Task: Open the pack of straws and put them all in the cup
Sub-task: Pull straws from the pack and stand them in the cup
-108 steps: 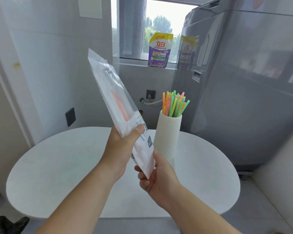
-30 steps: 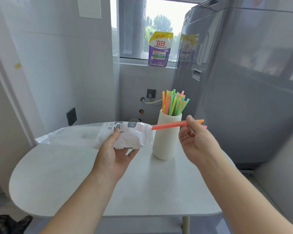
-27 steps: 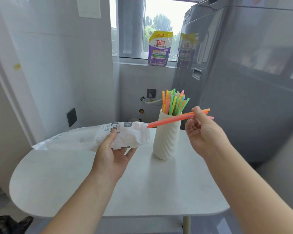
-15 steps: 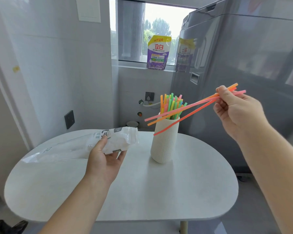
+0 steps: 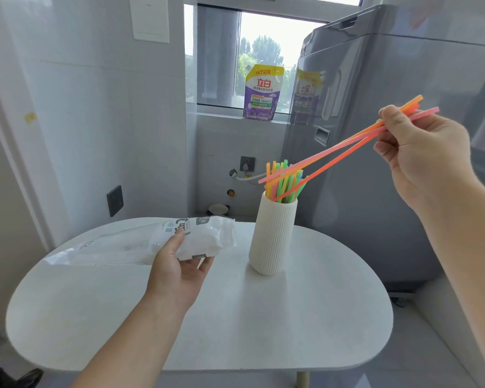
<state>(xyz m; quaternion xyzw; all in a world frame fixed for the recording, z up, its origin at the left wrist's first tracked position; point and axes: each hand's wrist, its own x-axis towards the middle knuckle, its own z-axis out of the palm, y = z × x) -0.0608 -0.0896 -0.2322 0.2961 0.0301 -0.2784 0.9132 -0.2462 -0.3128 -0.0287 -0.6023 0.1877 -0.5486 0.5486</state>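
A white ribbed cup (image 5: 272, 236) stands on the white oval table (image 5: 235, 326) with several coloured straws (image 5: 284, 182) upright in it. My right hand (image 5: 423, 158), raised to the right of the cup, pinches three pink and orange straws (image 5: 339, 154) near their upper ends. They slant down to the left, and their lower tips are at the cup's mouth among the standing straws. My left hand (image 5: 179, 270) grips the clear plastic straw pack (image 5: 157, 242), which lies flat just above the table left of the cup, its open end towards the cup. No straws show inside the pack.
A tall grey appliance (image 5: 375, 163) stands right behind the table and cup. A purple and yellow detergent pouch (image 5: 262, 93) sits on the window sill. Grey tiled walls with sockets close in the left and back.
My right hand drew the three straws out of the pack, lifted them up to the right, and their lower tips have now come down to the cup's mouth. The pack sank towards the table.
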